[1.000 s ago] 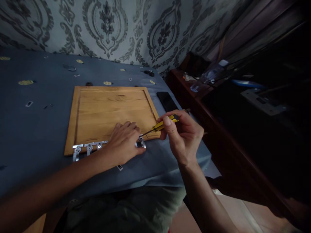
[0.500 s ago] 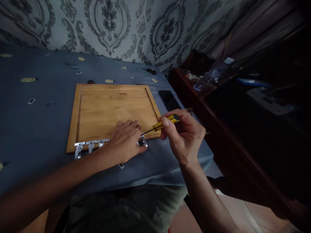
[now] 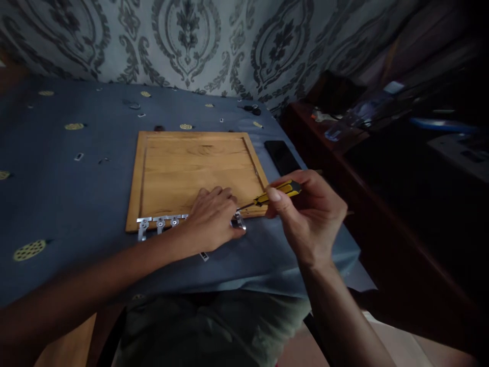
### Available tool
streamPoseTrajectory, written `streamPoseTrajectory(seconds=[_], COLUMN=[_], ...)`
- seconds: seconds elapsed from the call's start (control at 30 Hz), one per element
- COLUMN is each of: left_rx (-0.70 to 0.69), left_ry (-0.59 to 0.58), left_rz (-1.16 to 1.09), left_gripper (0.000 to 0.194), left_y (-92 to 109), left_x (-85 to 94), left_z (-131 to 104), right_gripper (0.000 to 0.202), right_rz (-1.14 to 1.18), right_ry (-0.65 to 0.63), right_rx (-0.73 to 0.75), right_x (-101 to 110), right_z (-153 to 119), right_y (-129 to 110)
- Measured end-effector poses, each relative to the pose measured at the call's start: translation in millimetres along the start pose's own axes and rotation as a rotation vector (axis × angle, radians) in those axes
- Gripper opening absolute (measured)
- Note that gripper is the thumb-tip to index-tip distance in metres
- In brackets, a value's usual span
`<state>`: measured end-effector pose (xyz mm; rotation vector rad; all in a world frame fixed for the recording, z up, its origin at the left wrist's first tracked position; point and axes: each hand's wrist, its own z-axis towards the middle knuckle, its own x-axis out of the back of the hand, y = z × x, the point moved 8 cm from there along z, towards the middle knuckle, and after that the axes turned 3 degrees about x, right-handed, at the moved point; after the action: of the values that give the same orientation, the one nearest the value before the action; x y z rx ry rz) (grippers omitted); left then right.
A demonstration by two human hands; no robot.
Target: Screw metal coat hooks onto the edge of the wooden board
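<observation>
Small rectangular prints on the blue tablecloth (image 3: 95, 199) were too small to read. The yellow-and-black screwdriver (image 3: 262, 199) was over the near right part of the wooden panel (image 3: 198, 171), its shaft pointing left and slightly near, toward the metal hinge (image 3: 239, 221) at the panel's near edge; its long axis slanted from far right to near left. The right hand (image 3: 313, 219) gripped the handle between thumb and fingers, its forearm coming up from the near right. The left hand (image 3: 214, 216), knuckles up, pinched the hinge, its forearm slanting in from the near left past other hinges (image 3: 160, 223).
</observation>
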<state>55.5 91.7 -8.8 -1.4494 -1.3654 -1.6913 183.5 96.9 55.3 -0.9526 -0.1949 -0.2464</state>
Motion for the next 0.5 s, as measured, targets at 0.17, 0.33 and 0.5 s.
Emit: streamPoseTrajectory(seconds=[0.17,0.33,0.5], left_rx=[-0.013,-0.010,0.004], left_ry=[0.006,0.004,0.008], left_rz=[0.009,0.011,0.020], left_gripper=[0.038,0.036,0.032], left_y=[-1.0,-0.5,0.1], left_x=[-1.5,-0.4,0.8], left_z=[1.3,0.2,-0.3], right_gripper=[0.018,0.027,0.044], right_rz=[0.050,0.013,-0.046], right_ry=[-0.156,-0.103,-0.053], right_rx=[-0.027,-0.031,-0.082], right_x=[-3.9,-1.1,-1.3], right_z=[3.4,7.3,6.3], right_y=[1.2,2.2,7.5])
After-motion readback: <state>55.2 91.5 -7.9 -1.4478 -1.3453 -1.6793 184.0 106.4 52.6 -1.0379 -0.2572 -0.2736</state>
